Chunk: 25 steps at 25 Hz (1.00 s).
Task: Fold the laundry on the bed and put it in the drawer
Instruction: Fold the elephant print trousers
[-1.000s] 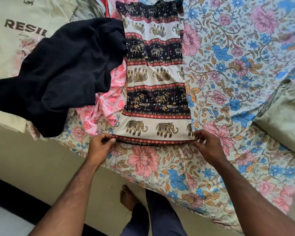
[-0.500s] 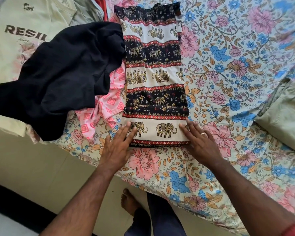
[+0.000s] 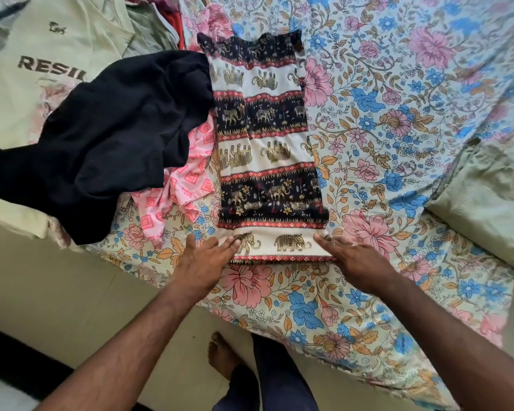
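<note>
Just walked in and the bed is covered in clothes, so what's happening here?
A person is folding laundry at the edge of the bed. Both hands lie flat on the near hem of the elephant-print garment, which is laid out in a long strip: left hand at one corner, right hand at the other. A black garment, a pink one and a printed T-shirt wait unfolded beside it.
</note>
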Each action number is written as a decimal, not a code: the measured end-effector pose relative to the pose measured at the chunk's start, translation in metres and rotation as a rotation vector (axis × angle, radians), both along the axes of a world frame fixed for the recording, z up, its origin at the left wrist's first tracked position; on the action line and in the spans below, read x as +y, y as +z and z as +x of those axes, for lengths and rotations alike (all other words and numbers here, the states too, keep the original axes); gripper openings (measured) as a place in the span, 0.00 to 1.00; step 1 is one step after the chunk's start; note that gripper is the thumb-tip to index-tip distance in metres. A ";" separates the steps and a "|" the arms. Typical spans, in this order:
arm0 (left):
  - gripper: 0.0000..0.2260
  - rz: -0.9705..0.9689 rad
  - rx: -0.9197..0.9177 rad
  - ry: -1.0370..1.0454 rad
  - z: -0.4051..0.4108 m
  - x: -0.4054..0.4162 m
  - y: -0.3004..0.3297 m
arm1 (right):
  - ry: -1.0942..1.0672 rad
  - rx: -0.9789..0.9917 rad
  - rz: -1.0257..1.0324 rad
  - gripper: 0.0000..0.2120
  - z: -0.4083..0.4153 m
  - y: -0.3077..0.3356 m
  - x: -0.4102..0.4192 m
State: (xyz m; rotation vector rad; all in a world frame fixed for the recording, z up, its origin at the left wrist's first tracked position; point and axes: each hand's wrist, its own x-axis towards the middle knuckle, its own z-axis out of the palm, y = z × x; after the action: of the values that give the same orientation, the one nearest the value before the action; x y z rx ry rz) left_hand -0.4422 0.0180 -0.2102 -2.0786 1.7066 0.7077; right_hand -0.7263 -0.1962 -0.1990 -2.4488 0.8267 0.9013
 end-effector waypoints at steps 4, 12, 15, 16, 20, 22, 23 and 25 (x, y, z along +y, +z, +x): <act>0.27 0.138 0.190 -0.085 -0.033 0.032 0.030 | 0.098 0.120 0.156 0.26 -0.039 0.044 0.039; 0.13 0.221 0.732 0.331 0.014 0.000 0.057 | -0.234 -0.192 0.299 0.12 -0.025 0.068 -0.008; 0.12 0.121 0.955 0.665 0.048 -0.041 0.058 | -0.499 -0.448 0.312 0.05 0.019 0.046 -0.043; 0.12 0.022 0.969 0.782 0.054 -0.054 0.053 | -0.615 -0.531 0.322 0.03 0.036 0.040 -0.051; 0.17 -0.369 0.711 1.369 0.044 -0.081 0.021 | -1.013 -0.514 0.413 0.19 0.068 0.003 -0.055; 0.17 -0.417 0.701 1.584 0.026 -0.080 0.009 | -1.115 -0.462 0.351 0.21 0.072 -0.018 -0.044; 0.15 -0.429 0.735 1.642 0.016 -0.080 0.006 | -1.166 -0.462 0.315 0.20 0.073 -0.024 -0.039; 0.15 -0.456 0.728 1.653 0.005 -0.085 0.010 | -1.238 -0.482 0.273 0.17 0.073 -0.032 -0.036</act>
State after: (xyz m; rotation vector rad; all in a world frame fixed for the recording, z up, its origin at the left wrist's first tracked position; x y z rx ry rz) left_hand -0.4372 -0.0673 -0.2004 -3.5890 -0.2523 1.6917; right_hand -0.6534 -0.2318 -0.2307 -1.3432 1.5524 -0.0524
